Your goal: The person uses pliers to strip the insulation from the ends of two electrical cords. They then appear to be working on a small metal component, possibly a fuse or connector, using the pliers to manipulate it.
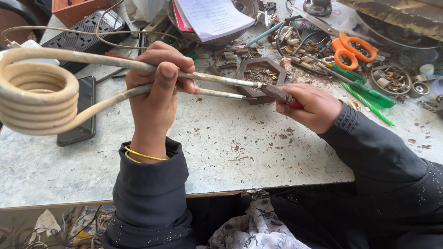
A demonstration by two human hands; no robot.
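Left hand (pixel 157 92) grips coil (pixel 39 92); right hand (pixel 314 108) pliers (pixel 277 93).

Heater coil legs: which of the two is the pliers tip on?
The upper leg. The pliers in the right hand meet its end; the lower leg ends free just below. The left hand grips both legs.

I noted a hexagonal wooden tray (pixel 261 74) of small parts at mid-bench. Right of it lay orange-handled scissors (pixel 353 48) and green screwdrivers (pixel 369 94); far left, a black phone (pixel 82 113) and power strip (pixel 83 39); behind, a notebook (pixel 212 16).
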